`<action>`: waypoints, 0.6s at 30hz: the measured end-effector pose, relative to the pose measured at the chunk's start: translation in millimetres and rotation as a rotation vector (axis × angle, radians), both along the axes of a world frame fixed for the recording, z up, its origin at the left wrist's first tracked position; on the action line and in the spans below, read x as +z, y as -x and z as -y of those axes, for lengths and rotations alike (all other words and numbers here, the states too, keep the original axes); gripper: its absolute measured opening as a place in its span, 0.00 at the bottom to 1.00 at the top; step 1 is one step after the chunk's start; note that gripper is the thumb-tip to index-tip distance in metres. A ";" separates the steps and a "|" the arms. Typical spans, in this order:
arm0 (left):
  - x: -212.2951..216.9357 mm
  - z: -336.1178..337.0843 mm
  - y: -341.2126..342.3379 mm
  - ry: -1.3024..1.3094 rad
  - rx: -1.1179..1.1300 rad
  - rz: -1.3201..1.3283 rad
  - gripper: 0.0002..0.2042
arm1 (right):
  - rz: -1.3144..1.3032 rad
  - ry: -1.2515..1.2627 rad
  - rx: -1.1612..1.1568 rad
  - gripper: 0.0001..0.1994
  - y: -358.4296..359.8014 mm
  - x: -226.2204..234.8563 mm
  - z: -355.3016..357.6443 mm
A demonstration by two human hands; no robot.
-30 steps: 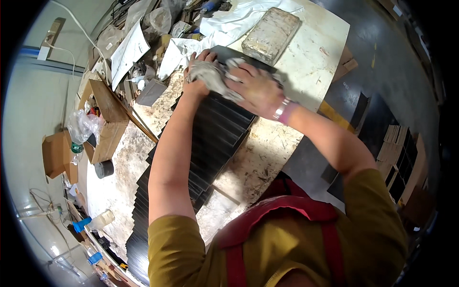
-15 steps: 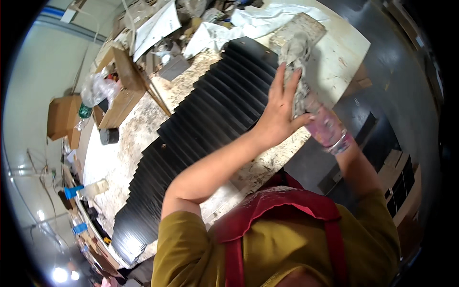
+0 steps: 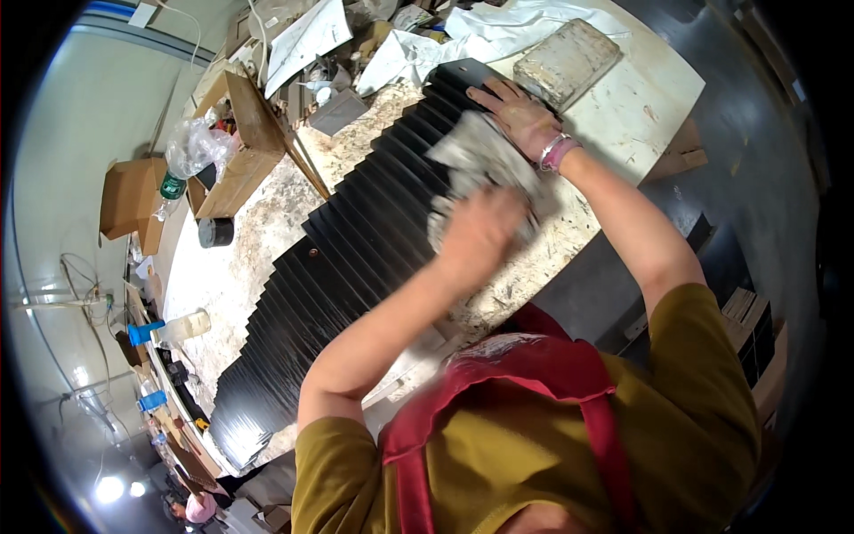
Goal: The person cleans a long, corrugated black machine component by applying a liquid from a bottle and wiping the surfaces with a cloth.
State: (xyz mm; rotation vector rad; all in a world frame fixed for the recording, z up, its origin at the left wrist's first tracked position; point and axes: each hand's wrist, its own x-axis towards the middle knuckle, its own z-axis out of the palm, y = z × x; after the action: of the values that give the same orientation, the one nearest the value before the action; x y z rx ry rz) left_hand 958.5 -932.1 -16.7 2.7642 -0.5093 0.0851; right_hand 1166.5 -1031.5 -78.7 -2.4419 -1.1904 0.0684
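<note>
A long black pleated bellows cover (image 3: 374,191) lies slantwise across the worktable (image 3: 258,236). My left hand (image 3: 485,233), smeared by motion, is closed on a dirty whitish rag (image 3: 489,156) against the near side of the cover's upper end. Part of the rag fans out over the pleats. Farther up, my right hand (image 3: 527,122) rests flat on the cover's end with its fingers stretched out. A pink band and a bracelet circle that wrist.
A worn pale block (image 3: 567,64) lies beyond my right hand. White cloth (image 3: 427,53) and mixed scraps cover the far side. An open cardboard box (image 3: 236,160), a black roll (image 3: 215,232) and a blue-capped bottle (image 3: 182,327) stand along the left.
The rag has come from my right hand into my left and down onto the bellows cover. My right hand has moved up and left and now lies on the cover's end.
</note>
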 end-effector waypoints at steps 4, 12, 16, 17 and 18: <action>19.7 12.9 35.2 0.239 -0.269 -0.162 0.21 | 0.063 -0.030 -0.018 0.25 0.4 3.8 0.6; -3.4 -63.3 -38.0 -0.147 0.166 0.113 0.17 | 0.035 -0.095 -0.016 0.23 9.2 10.5 -0.1; 18.2 9.8 17.2 0.022 -0.260 -0.140 0.22 | -0.048 -0.088 -0.045 0.26 2.0 -2.3 -2.2; 27.6 8.4 11.7 0.009 -0.240 -0.105 0.22 | -0.050 -0.190 -0.020 0.27 1.0 -5.6 -0.6; 36.8 0.6 4.9 -0.004 -0.221 -0.070 0.21 | 0.178 -0.054 -0.023 0.27 -0.5 -8.5 5.0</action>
State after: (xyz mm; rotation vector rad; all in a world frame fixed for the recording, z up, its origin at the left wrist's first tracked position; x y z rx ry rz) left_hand 953.6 -932.7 20.1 2.6837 -0.7915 -0.0644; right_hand 1167.0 -1036.6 -87.2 -2.4549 -1.2207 -0.1890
